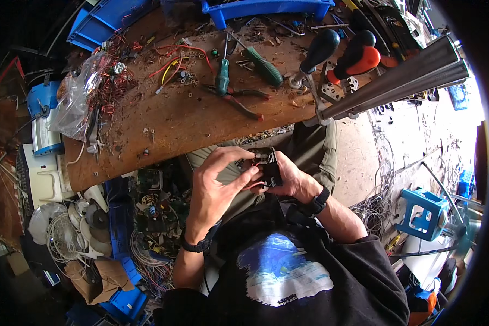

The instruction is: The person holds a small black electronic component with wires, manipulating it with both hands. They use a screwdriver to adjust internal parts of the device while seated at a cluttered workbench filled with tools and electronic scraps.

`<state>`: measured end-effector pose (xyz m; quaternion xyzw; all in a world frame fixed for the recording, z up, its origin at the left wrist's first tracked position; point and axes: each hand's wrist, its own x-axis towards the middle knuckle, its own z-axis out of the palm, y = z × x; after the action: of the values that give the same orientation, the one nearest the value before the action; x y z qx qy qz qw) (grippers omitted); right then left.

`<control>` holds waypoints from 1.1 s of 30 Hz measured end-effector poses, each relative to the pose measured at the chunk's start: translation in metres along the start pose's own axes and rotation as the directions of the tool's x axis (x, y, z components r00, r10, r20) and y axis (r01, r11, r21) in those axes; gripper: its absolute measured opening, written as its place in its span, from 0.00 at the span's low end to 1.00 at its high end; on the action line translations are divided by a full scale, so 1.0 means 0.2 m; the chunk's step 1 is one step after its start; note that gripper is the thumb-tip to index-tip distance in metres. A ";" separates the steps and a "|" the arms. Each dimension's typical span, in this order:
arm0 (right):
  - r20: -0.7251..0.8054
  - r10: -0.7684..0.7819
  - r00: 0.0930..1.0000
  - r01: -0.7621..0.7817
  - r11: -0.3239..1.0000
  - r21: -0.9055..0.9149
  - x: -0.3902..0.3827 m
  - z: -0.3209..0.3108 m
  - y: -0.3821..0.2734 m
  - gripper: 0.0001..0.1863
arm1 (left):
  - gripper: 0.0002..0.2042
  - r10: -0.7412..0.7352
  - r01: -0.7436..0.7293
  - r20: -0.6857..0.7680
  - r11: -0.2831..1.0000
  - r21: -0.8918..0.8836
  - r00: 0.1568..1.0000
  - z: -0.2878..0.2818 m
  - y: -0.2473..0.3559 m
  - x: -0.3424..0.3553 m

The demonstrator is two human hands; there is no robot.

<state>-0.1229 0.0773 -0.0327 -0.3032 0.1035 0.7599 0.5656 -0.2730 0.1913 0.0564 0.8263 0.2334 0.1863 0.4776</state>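
Observation:
Over my lap, in front of the bench edge, I have a small black electronic part [270, 168] with metal bits and thin red wires [255, 185] at its left side. My right hand [291, 178] wraps around its right side and holds it up. From the left, the thumb and fingers of my left hand [216, 176] pinch at its near left edge; exactly what lies between the fingertips is partly hidden. Closest on the wooden bench [163, 127] are red-handled pliers [244, 103], a green screwdriver [222, 79] and a larger green-handled tool [263, 66].
Copper wire coils [111, 81] and a clear plastic bag [76, 111] fill the bench's left end. Metal bars [396, 76] jut out at right beside a red-orange handle [358, 62]. Circuit boards [152, 206] lie below left; a blue stool [424, 214] stands right, near tangled cables.

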 end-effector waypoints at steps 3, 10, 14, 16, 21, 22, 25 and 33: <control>-0.021 -0.033 0.999 0.031 0.997 -0.068 0.00 0.00 0.01 0.16 | 0.15 0.103 -0.104 0.015 0.983 0.153 0.995 0.03 0.03 0.02; -0.152 -0.113 0.982 0.098 0.990 -0.101 0.01 0.01 0.03 0.15 | 0.16 0.190 -0.186 0.007 0.953 0.241 0.982 0.10 -0.04 0.02; -0.151 -0.172 0.974 0.149 0.977 -0.151 -0.01 0.04 0.03 0.17 | 0.16 0.220 -0.205 -0.027 0.941 0.268 0.975 0.11 -0.08 -0.01; -0.130 -0.179 0.975 0.156 0.973 -0.169 -0.01 0.03 0.03 0.17 | 0.17 0.251 -0.228 -0.045 0.930 0.287 0.967 0.12 -0.10 -0.02; -0.177 -0.259 0.950 0.144 0.861 -0.488 -0.05 0.07 0.03 0.20 | 0.19 0.274 -0.245 -0.067 0.927 0.284 0.959 0.12 -0.09 -0.03; -0.182 -0.260 0.948 0.137 0.854 -0.502 -0.05 0.07 0.03 0.20 | 0.19 0.277 -0.247 -0.069 0.926 0.286 0.959 0.12 -0.09 -0.03; -0.278 -0.162 0.947 0.045 0.923 -0.382 -0.03 0.06 0.03 0.21 | 0.20 0.304 -0.269 -0.082 0.918 0.291 0.949 0.13 -0.09 -0.03; -0.286 -0.293 0.912 0.185 0.918 -0.351 -0.07 0.16 0.03 0.28 | 0.18 0.318 -0.257 -0.109 0.891 0.375 0.942 0.14 -0.12 -0.04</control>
<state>-0.1379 0.0799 0.0005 -0.5240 0.0360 0.6284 0.5738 -0.2695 0.1775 0.0216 0.9057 0.1771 0.2784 0.2661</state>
